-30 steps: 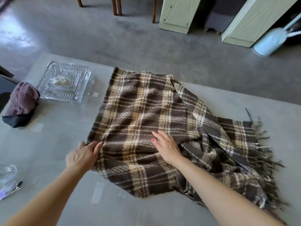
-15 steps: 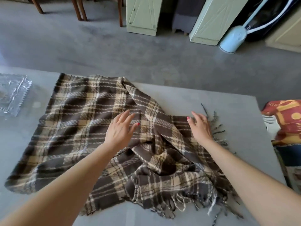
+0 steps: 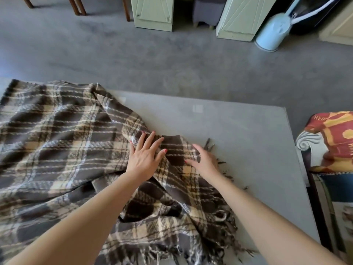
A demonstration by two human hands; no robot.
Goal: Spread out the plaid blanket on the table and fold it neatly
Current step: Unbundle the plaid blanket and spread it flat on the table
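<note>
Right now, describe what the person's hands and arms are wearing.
Both forearms are bare: no sleeves, watch or bracelet show in the head view. The left hand has fingernails painted pinkish red. The right hand shows the same polish on the one nail that can be made out. No ring can be made out on either hand in this picture, and no gloves are worn.

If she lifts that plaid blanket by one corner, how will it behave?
Probably floppy: the plaid blanket lies bunched in soft folds near the left hand and right hand. It likely drags across the table, and its fringe may tangle.
</note>
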